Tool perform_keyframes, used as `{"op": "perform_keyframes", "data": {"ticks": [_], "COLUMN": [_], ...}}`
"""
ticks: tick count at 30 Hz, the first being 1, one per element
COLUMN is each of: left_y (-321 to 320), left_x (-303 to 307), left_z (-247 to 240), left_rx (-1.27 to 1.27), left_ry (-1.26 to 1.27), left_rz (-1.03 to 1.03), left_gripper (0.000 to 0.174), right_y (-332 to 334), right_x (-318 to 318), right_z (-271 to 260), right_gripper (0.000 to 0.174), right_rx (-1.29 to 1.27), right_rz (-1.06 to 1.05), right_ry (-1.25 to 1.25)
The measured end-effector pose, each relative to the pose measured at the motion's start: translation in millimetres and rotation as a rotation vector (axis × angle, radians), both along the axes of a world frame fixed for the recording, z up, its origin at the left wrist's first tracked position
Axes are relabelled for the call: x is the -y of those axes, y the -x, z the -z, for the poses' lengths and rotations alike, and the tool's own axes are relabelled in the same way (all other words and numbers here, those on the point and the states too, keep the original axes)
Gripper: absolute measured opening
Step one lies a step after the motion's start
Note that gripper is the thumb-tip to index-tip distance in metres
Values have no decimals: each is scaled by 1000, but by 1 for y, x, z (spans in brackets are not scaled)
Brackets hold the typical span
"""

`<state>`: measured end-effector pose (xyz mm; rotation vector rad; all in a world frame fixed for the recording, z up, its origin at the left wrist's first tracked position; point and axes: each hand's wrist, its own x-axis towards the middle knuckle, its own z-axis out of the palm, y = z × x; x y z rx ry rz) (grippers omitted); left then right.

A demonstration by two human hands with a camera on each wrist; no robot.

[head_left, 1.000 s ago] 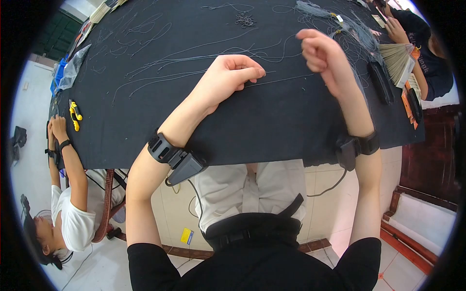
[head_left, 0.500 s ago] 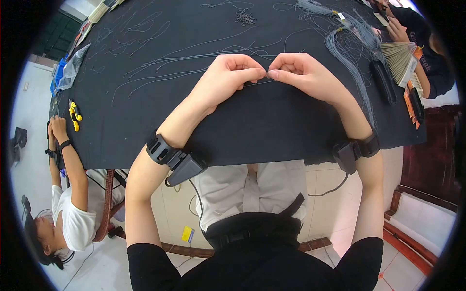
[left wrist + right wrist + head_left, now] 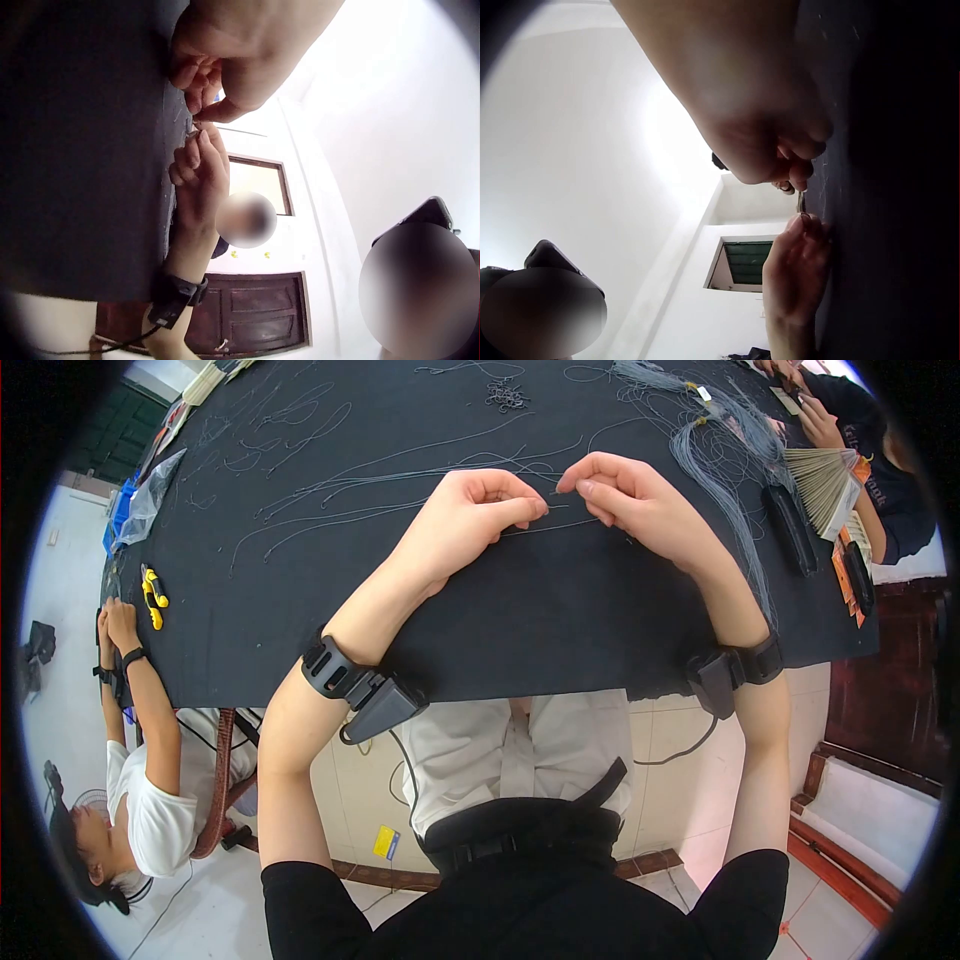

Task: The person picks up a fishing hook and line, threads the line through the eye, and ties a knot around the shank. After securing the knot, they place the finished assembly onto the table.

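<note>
left hand (image 3: 462, 522) pinches thin line (image 3: 558, 507); right hand (image 3: 645, 508) has drawn just off it, grip cannot be told; line end exposed

1. Yellow-handled pliers (image 3: 154, 600), left, near seated person in white (image 3: 165, 810).
2. Clear plastic bag (image 3: 152, 500) beside blue item (image 3: 122, 515), upper left.
3. Long black case (image 3: 789, 532), right, near person in dark shirt (image 3: 893, 495).
4. Yellow-and-blue card (image 3: 385, 843) on tiled floor (image 3: 345, 790).
5. Dark red door (image 3: 885, 670), far right.
6. Green door (image 3: 118, 428), upper left.
</note>
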<state>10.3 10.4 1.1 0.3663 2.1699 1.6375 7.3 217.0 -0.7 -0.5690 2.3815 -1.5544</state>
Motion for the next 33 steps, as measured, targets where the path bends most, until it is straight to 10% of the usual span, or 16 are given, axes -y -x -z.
{"op": "perform_keyframes", "data": {"ticks": [33], "left_y": [0], "left_x": [1], "left_z": [0], "left_rx": [-582], "left_ry": [-23], "left_rz": [76], "left_gripper": [10], "right_y": [-6], "right_x": [0], "right_z": [-12], "right_gripper": [34], "right_rx": [14], "right_rz": [22], "right_ry": [265]}}
